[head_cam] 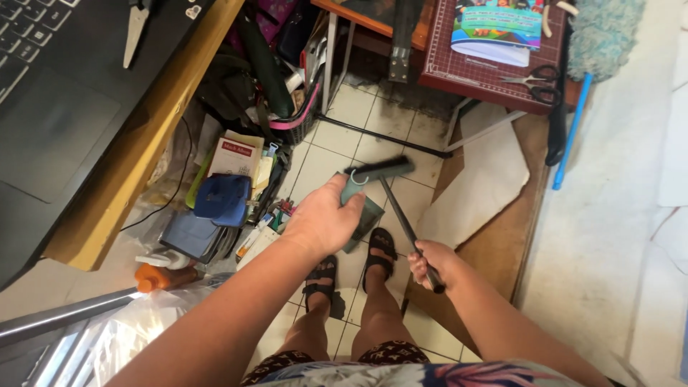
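Note:
My left hand grips the handle of a grey-green dustpan, held above the tiled floor in front of my sandalled feet. A small broom with a dark brush head and a thin black stick is in my right hand, which is closed around the lower end of the stick. The brush head hangs just above the top of the dustpan, close to my left hand's fingers. Both arms reach forward from the bottom of the view.
A wooden desk with a laptop stands at the left. Books, a blue cap and clutter lie under it. A red cutting mat with scissors sits at top right, beside a blue-handled duster and cardboard sheets.

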